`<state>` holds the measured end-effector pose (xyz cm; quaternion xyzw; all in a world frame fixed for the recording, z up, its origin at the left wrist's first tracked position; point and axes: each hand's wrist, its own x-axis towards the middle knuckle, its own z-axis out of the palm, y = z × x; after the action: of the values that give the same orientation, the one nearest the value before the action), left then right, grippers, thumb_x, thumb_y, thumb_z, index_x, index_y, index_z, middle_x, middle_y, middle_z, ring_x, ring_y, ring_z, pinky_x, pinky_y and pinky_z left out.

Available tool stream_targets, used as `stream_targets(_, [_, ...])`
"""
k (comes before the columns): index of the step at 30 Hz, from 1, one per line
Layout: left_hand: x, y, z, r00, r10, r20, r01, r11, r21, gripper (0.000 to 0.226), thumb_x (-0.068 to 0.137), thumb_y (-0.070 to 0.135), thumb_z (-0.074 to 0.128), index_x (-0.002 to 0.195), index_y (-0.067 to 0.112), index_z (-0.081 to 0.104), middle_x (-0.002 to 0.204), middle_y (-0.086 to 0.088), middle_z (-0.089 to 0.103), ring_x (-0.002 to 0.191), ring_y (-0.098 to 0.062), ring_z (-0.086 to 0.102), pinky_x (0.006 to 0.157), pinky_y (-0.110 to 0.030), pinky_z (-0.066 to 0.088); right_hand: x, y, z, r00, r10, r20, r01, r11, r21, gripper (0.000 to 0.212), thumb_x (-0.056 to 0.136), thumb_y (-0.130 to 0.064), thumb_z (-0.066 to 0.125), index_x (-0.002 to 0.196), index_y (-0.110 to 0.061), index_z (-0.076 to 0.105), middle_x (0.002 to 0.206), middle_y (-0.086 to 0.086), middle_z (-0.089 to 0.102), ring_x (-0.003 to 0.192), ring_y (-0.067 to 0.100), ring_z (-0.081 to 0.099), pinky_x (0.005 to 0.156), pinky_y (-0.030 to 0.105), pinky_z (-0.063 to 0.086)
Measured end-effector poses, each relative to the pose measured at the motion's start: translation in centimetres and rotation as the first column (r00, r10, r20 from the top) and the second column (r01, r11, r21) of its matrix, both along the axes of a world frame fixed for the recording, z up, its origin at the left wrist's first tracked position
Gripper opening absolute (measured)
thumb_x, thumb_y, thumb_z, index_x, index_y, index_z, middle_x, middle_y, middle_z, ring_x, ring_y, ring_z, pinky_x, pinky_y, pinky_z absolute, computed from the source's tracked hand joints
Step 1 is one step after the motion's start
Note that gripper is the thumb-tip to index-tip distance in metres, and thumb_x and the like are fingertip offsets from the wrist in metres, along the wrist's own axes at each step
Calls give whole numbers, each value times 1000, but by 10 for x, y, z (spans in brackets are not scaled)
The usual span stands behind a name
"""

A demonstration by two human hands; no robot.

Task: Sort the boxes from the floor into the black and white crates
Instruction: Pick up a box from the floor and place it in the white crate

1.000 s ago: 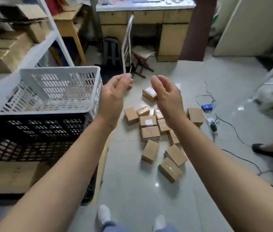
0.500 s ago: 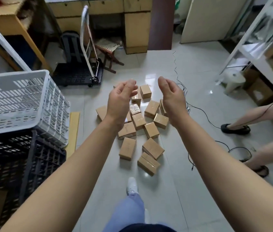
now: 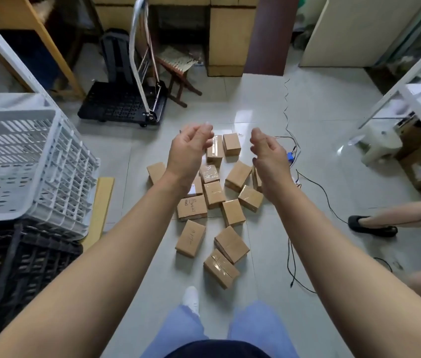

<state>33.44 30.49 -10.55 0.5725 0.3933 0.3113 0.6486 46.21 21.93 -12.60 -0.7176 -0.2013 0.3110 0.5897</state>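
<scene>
Brown cardboard boxes (image 3: 214, 194), taped, lie scattered on the grey tiled floor (image 3: 320, 120) at frame centre, none picked up. White slatted plastic crate (image 3: 69, 182) sits on black plastic crate (image 3: 36, 259) at left edge; contents not visible, so sorted count cannot be told. Left hand (image 3: 191, 148) and right hand (image 3: 266, 153) hover over the pile, each grip loose, fingers half curled, holding nothing. Judged: most sorting left.
</scene>
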Motion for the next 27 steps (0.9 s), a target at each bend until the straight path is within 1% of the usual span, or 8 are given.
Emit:
stream_targets(5, [33,2,-17,996,84,-13,-84,996,-25,23,99,30,47,93,17,65,88,7,67,81,-1,63,70,-11,47,44,17,-18,996,86,-32,-87,996,-22,22,93,-45,52,81,-31,62,75,-25,65,79,-7,58,69,20,42])
stream_targets(9, [78,-5,-50,957,281,-72,-286,955,-81,18,97,33,49,94,23,64,97,2,65,94,-14,61,84,-26,45,93,31,-49,953,293,-81,-300,949,-99,25,94,-45,50,102,-25,61,95,-13,63,89,3,58,68,21,42])
stream_targets(13, [91,-8,-70,952,300,-59,-305,948,-91,18,95,35,50,92,24,64,98,-2,65,98,-21,61,87,-34,48,108,36,-53,941,336,-31,-337,933,-128,23,93,-47,49,98,-27,60,94,-11,63,91,7,57,74,26,43])
stream_targets(16, [112,-16,-109,931,356,-85,-365,914,-177,19,97,30,51,89,17,63,91,-5,61,84,-16,58,74,-25,49,128,36,-90,916,401,-28,-397,890,-226,26,94,-47,49,99,-25,62,91,-11,61,94,12,58,75,26,45])
stream_targets(18, [117,-22,-134,925,358,-125,-378,901,-212,19,98,27,50,90,16,63,89,-5,59,80,-14,56,68,-20,49,133,33,-114,908,418,-41,-412,867,-279,40,94,-47,48,113,-15,62,95,-3,62,98,20,58,78,31,47])
stream_targets(21, [123,-20,-169,928,319,-193,-358,906,-225,19,98,27,49,88,19,63,94,-6,58,89,-18,54,82,-30,48,137,31,-152,892,433,-132,-452,830,-326,46,95,-49,45,127,-16,53,97,-14,54,100,9,53,78,25,39])
stream_targets(25, [128,-9,-218,918,289,-273,-353,908,-226,18,97,28,50,90,18,63,95,-7,60,93,-20,57,89,-33,47,140,30,-202,920,345,-184,-390,835,-388,43,95,-49,45,124,-18,56,104,-10,55,106,14,51,92,33,40])
stream_targets(27, [130,-3,-250,916,248,-315,-324,921,-216,16,97,27,50,89,20,63,93,-5,61,94,-22,57,91,-36,48,142,31,-231,935,284,-214,-350,844,-406,36,95,-46,46,114,-20,60,99,-11,57,101,11,54,90,31,42])
